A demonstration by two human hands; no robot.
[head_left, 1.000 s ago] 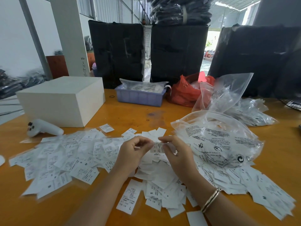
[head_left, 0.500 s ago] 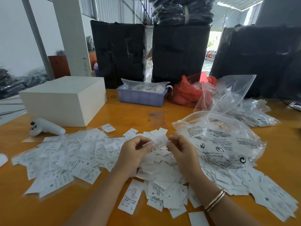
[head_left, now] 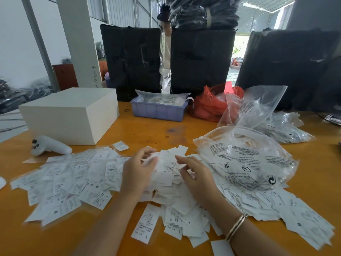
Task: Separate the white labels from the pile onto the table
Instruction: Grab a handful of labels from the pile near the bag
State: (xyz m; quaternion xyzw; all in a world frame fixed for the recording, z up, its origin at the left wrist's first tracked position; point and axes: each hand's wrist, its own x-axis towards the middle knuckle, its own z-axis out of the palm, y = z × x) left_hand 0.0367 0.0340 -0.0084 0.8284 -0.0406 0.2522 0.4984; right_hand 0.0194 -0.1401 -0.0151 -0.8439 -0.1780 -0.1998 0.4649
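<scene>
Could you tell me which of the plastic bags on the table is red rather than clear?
The red bag, crumpled beside the lavender basket; the other bags are transparent.

left hand [head_left: 137, 171], right hand [head_left: 197, 177], white labels [head_left: 73, 179]

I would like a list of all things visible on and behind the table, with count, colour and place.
white labels: many, white, piled across the near table
table: one, orange
clear bag: one, printed, right of pile
white box: one, far left
controller: one, white, before box
tray: one, lilac, far centre
red bag: one, beside tray
black bundles: three, behind the table
bracelet: one, gold, right wrist
left hand: fingers curled in pile
right hand: on pile
</scene>
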